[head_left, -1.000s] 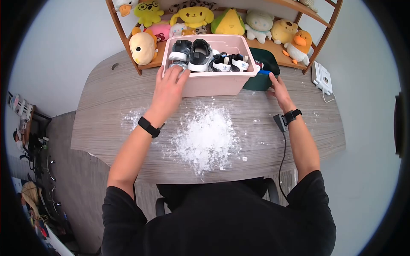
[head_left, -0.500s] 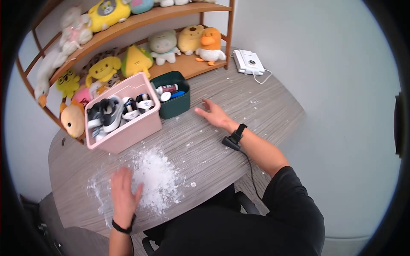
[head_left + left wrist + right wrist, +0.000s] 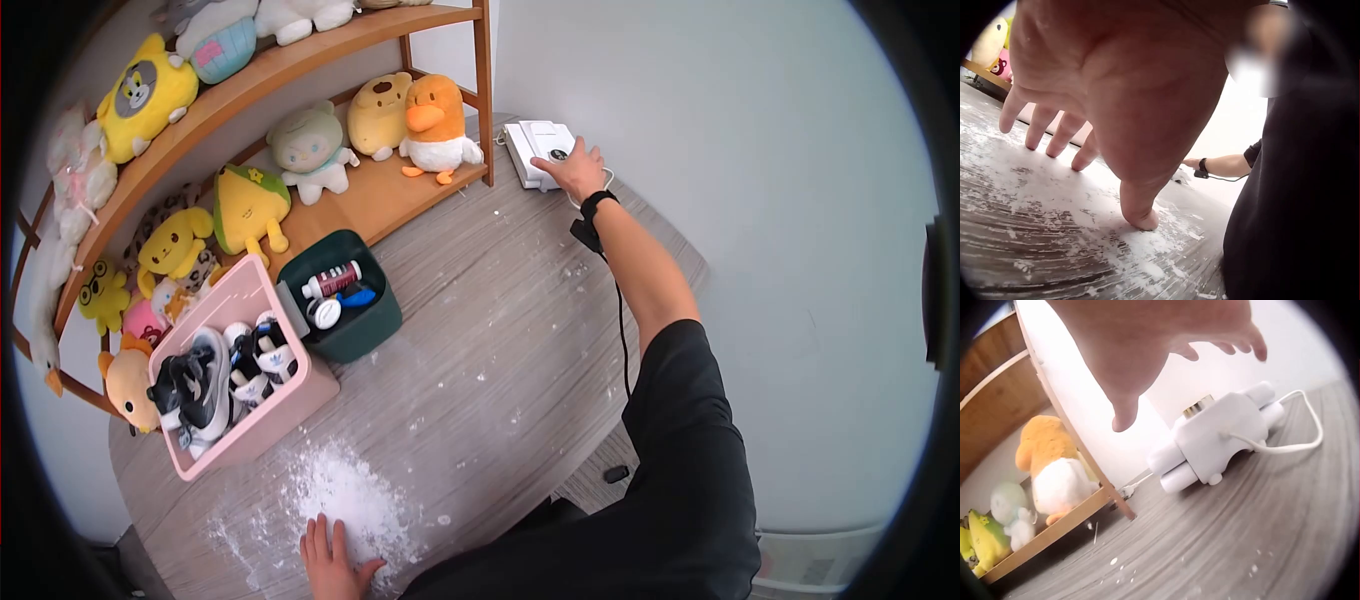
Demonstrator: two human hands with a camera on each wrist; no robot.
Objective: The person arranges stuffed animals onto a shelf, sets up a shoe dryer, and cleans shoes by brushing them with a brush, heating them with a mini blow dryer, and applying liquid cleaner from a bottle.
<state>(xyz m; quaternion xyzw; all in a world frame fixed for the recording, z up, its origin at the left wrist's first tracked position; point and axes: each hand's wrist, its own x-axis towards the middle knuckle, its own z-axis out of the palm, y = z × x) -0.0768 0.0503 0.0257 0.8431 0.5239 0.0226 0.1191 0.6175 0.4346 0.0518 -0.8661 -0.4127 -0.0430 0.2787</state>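
Resting flat on the white powder (image 3: 345,500) near the table's (image 3: 520,340) front edge, my left hand (image 3: 335,560) has its fingers spread — likely bracing me. Farther right, my right hand (image 3: 572,168) hovers, fingers spread and gripping nothing, over the white device (image 3: 535,150) at the far corner — its long axis runs away from me.

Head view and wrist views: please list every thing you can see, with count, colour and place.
White device: one, white, far table corner, with cable.
Powder: one pile, white, near table edge.
Bin: one, pink, beside shelf, holding shoes.
Tub: one, dark green, next to bin, holding bottles.
Plush toys: many, mostly yellow, on wooden shelf.
Table: one, grey wood.
Left hand: flat on powder.
Right hand: open over white device.
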